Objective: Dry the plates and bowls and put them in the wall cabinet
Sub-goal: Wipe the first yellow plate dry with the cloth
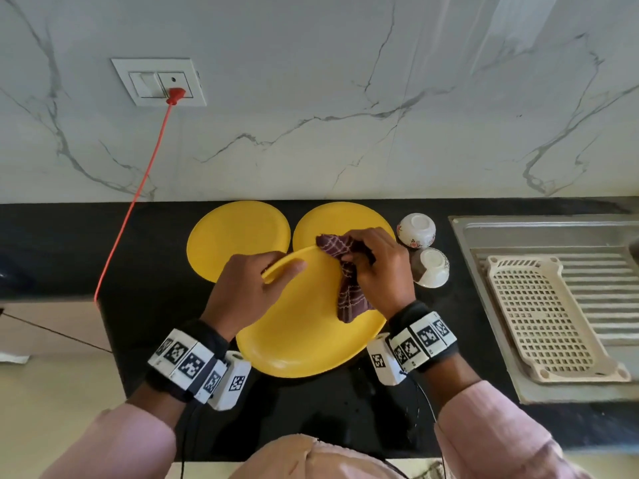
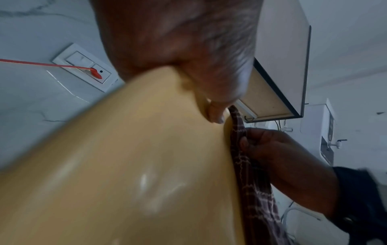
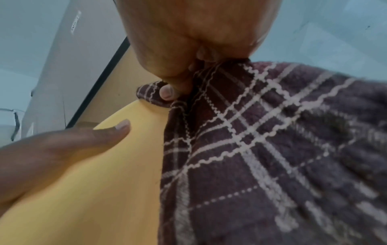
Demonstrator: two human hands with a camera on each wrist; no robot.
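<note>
Plates first: one smooth round yellow plate (image 1: 304, 326) sits tilted at centre frame, above the black counter (image 1: 155, 271). From the left, the left hand (image 1: 247, 292) grips its rim, thumb on top. Rightward, the right hand (image 1: 378, 271) bunches a maroon checked cloth (image 1: 349, 292) (white wavy lines) against it. No lettering is legible.

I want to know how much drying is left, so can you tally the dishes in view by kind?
Round yellow plastic plates: 3, one held tilted by the left hand and wiped with the maroon checked cloth in the right hand, two flat on the black counter
Small white floral bowls, upside down: 2
Total: 5 dishes
</note>
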